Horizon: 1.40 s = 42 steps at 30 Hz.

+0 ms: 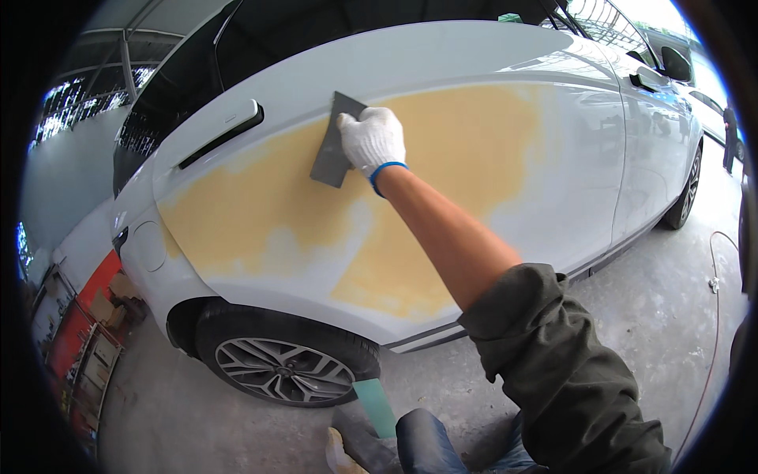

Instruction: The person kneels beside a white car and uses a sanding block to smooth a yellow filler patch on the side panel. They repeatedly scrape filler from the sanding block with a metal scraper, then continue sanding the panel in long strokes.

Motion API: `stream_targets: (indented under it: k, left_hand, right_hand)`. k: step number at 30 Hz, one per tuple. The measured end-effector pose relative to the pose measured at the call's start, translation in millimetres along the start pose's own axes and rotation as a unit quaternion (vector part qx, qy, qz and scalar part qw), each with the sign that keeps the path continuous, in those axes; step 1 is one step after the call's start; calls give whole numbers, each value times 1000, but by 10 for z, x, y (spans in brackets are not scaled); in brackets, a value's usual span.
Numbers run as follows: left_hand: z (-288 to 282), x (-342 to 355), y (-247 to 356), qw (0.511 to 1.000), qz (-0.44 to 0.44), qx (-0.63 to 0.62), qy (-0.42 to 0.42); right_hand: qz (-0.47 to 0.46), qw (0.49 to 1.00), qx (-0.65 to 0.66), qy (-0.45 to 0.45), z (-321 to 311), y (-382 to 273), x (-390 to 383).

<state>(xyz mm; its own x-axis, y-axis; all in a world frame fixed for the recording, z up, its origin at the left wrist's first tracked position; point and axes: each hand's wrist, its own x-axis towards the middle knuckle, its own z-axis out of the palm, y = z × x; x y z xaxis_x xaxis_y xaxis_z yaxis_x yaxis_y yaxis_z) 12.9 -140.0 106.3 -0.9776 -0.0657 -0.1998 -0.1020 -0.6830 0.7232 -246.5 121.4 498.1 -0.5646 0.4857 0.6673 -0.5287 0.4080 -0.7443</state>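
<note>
My right hand (373, 141), in a white knit glove with a blue cuff, is closed round a dark grey, slightly curved rectangular sheet (330, 158). It holds this sheet against the rear door (582, 150) of a white car, over a broad patch of yellow filler (442, 142). The thumb lies on the sheet's outer face; the other fingers are mostly hidden. At the lower edge, a pale, yellow-stained shape (341, 454) looks like my left hand in a glove, but its fingers cannot be made out. Beside it are a dark grey piece (365, 442) and a green strip (375, 408).
The door handle (225, 130) is left of my right hand. The rear wheel (288, 367) stands below the patch, near my jeans-clad knee (426, 442). Racks with boxes (103, 304) are at far left. A thin hose (714, 316) runs along the floor at right.
</note>
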Motion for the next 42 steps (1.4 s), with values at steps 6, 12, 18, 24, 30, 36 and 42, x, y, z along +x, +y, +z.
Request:
stream_targets:
  k: [6, 12, 18, 24, 30, 36, 42]
  left_hand:
    - [-65, -137, 158, 999, 12, -38, 21]
    - [123, 29, 238, 997, 78, -3, -8]
    - [763, 356, 238, 992, 112, 51, -16]
    - [1423, 630, -246, 981, 149, 120, -18]
    - [1569, 586, -466, 931, 198, 281, -121]
    - [1505, 719, -780, 944, 101, 260, -174]
    - [1489, 800, -1229, 952, -32, 182, -243]
  right_hand:
    - [33, 946, 231, -226, 82, -163, -619]
    - [1, 953, 143, -267, -461, 469, -1428]
    - [154, 931, 171, -283, -1130, 752, -2139]
    - [140, 947, -78, -279, -1603, 1066, -2861]
    - [60, 882, -233, -406, -2237, 1314, -3302]
    - [-150, 840, -431, -292, -2420, 1069, -3536]
    - [-12, 772, -545, -327, -2638, 1759, -3610]
